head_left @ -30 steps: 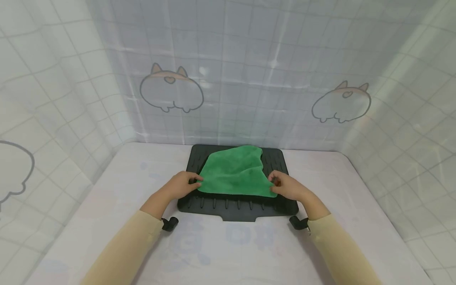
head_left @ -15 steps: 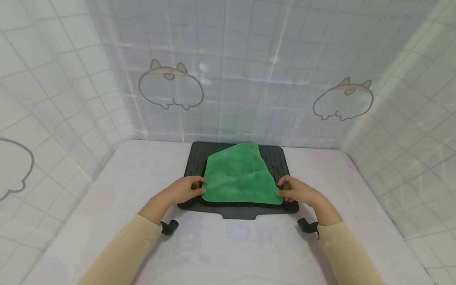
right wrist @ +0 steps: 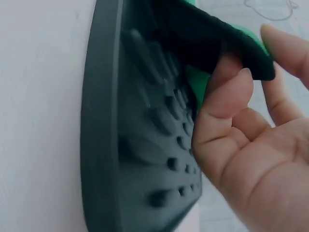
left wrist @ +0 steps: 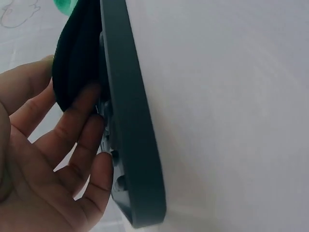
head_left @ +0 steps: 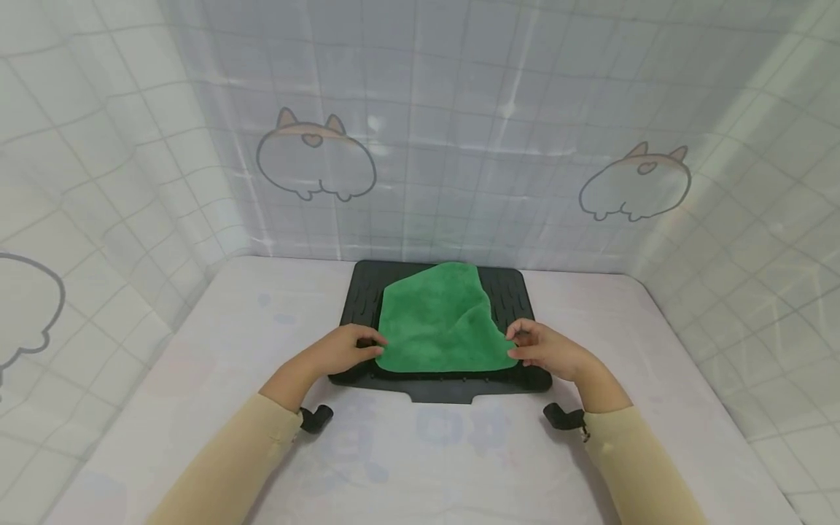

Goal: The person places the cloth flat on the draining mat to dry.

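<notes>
A green cloth is spread over a black ridged mat, with a crease at its right side. My left hand pinches the cloth's near left corner between thumb and fingers. In the left wrist view the cloth's shadowed underside stands between the thumb and fingers, beside the mat's rim. My right hand pinches the near right corner. That corner is lifted off the mat's bumps in the right wrist view. The cloth hides the mat's middle.
The mat lies on a white, faintly printed table cover. Behind it hangs a tile-patterned curtain with cartoon animals, and similar sheets close off both sides. A black wrist fitting shows below each hand.
Both hands have drawn the cloth's near edge towards me. The right hand moved outward, flattening the cloth, then came slightly back inward, and a crease shows again at the right.
</notes>
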Motion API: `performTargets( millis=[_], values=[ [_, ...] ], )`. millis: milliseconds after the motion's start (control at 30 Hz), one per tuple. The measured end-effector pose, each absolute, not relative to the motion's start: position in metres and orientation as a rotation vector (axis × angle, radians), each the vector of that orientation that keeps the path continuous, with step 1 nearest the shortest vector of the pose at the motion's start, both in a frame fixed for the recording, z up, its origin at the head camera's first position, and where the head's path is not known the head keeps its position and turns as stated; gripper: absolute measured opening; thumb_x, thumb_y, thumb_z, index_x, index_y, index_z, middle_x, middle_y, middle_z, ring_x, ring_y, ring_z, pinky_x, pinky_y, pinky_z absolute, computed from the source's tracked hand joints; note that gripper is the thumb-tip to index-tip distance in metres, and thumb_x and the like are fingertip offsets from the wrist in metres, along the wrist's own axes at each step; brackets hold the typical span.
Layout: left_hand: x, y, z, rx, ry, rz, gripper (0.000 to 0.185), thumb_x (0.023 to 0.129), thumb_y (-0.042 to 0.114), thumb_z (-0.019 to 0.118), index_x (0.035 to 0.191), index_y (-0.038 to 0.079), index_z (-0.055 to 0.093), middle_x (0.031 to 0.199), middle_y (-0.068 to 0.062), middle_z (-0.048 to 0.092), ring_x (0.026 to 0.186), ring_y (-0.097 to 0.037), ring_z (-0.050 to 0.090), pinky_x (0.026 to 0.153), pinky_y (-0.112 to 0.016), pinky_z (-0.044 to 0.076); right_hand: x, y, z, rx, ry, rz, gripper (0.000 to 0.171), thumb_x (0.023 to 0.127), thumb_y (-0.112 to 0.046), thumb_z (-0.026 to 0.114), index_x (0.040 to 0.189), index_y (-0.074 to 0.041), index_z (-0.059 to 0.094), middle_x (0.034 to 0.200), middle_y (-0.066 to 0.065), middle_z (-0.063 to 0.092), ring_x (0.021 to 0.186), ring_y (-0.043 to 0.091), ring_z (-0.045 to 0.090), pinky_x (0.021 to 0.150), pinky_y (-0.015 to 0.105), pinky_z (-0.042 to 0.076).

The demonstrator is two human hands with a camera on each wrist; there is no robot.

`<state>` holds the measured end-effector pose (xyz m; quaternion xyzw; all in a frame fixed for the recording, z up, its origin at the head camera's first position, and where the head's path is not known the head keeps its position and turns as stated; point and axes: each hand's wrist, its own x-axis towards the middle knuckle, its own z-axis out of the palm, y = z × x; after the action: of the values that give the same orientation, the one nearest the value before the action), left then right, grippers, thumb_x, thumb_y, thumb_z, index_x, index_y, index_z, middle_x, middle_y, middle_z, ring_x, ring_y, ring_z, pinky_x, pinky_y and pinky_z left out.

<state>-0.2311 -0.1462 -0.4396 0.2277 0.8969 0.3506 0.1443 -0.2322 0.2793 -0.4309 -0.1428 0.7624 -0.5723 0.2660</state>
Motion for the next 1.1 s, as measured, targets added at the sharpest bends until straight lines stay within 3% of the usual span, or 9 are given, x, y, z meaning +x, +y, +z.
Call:
performTargets(
  millis=[167, 300, 433, 567, 667, 733, 833, 900, 1100],
  values=[
    [-0.232, -0.143, -0.44, 0.622, 2.588, 0.989, 0.033, 0.101, 0.028, 0.063, 0.132, 0.017, 0.066, 0.133, -0.006, 0.063, 0.131, -0.033, 0.052, 0.105, -0.05, 0.044, -0.237, 0.275, -0.436, -0.346, 1.935, -1.632, 0.027, 0.099, -0.009, 0.063, 0.126, -0.011, 0.063, 0.094, -0.003, 0.055, 0.079, 0.012, 0.048, 0.072, 0.027, 0.043],
    [-0.233, -0.141, -0.441, 0.613, 2.621, 0.975, 0.033, 0.1, 0.024, 0.064, 0.132, 0.015, 0.066, 0.135, -0.009, 0.062, 0.131, -0.035, 0.051, 0.105, -0.051, 0.044, -0.241, 0.274, -0.439, -0.3, 1.985, -1.663, 0.029, 0.102, -0.015, 0.061, 0.129, -0.007, 0.066, 0.104, -0.007, 0.062, 0.083, 0.008, 0.048, 0.073, 0.023, 0.042],
    [-0.232, -0.142, -0.439, 0.613, 2.682, 0.979, 0.032, 0.099, 0.021, 0.065, 0.13, 0.012, 0.067, 0.134, -0.011, 0.062, 0.129, -0.035, 0.053, 0.104, -0.051, 0.045, -0.242, 0.275, -0.434, -0.31, 2.21, -1.664, 0.031, 0.1, -0.016, 0.064, 0.127, 0.0, 0.067, 0.124, 0.002, 0.065, 0.092, 0.009, 0.052, 0.081, 0.026, 0.046],
    [-0.233, -0.143, -0.438, 0.592, 2.75, 0.985, 0.032, 0.1, 0.023, 0.064, 0.129, 0.011, 0.068, 0.134, -0.013, 0.063, 0.126, -0.035, 0.055, 0.103, -0.051, 0.046, -0.239, 0.277, -0.42, -0.333, 2.5, -1.588, 0.038, 0.098, -0.02, 0.068, 0.132, -0.004, 0.065, 0.136, 0.012, 0.06, 0.102, 0.009, 0.057, 0.089, 0.032, 0.047],
    [-0.233, -0.142, -0.438, 0.567, 2.781, 0.989, 0.032, 0.1, 0.025, 0.064, 0.129, 0.012, 0.068, 0.133, -0.012, 0.063, 0.125, -0.035, 0.057, 0.102, -0.051, 0.047, -0.237, 0.28, -0.411, -0.333, 2.64, -1.538, 0.044, 0.097, -0.022, 0.069, 0.139, -0.011, 0.061, 0.12, 0.013, 0.067, 0.096, 0.012, 0.06, 0.086, 0.031, 0.048],
    [-0.232, -0.142, -0.437, 0.56, 2.784, 1.001, 0.032, 0.099, 0.025, 0.065, 0.129, 0.012, 0.069, 0.133, -0.012, 0.063, 0.124, -0.035, 0.057, 0.102, -0.051, 0.047, -0.236, 0.282, -0.407, -0.332, 2.694, -1.5, 0.048, 0.097, -0.02, 0.069, 0.143, -0.014, 0.058, 0.094, 0.011, 0.068, 0.081, 0.014, 0.058, 0.075, 0.029, 0.048],
    [-0.229, -0.141, -0.434, 0.553, 2.773, 1.02, 0.033, 0.099, 0.025, 0.066, 0.129, 0.012, 0.069, 0.133, -0.012, 0.063, 0.124, -0.034, 0.057, 0.101, -0.05, 0.047, -0.232, 0.285, -0.403, -0.327, 2.725, -1.392, 0.052, 0.097, -0.017, 0.069, 0.146, -0.014, 0.054, 0.063, 0.002, 0.053, 0.063, 0.015, 0.046, 0.059, 0.028, 0.042],
    [-0.227, -0.141, -0.433, 0.557, 2.768, 1.02, 0.032, 0.098, 0.025, 0.066, 0.127, 0.012, 0.07, 0.131, -0.011, 0.064, 0.121, -0.033, 0.059, 0.099, -0.049, 0.049, -0.23, 0.287, -0.403, -0.328, 2.701, -1.301, 0.054, 0.096, -0.016, 0.07, 0.147, -0.013, 0.052, 0.058, -0.001, 0.045, 0.058, 0.015, 0.042, 0.055, 0.029, 0.039],
    [-0.226, -0.145, -0.436, 0.551, 2.736, 0.959, 0.028, 0.097, 0.025, 0.069, 0.121, 0.012, 0.074, 0.12, -0.006, 0.07, 0.109, -0.025, 0.063, 0.09, -0.045, 0.052, -0.224, 0.289, -0.414, -0.415, 2.55, -1.066, 0.062, 0.095, -0.013, 0.07, 0.15, -0.004, 0.044, 0.075, 0.005, 0.063, 0.07, 0.019, 0.058, 0.06, 0.033, 0.047]
  ],
)
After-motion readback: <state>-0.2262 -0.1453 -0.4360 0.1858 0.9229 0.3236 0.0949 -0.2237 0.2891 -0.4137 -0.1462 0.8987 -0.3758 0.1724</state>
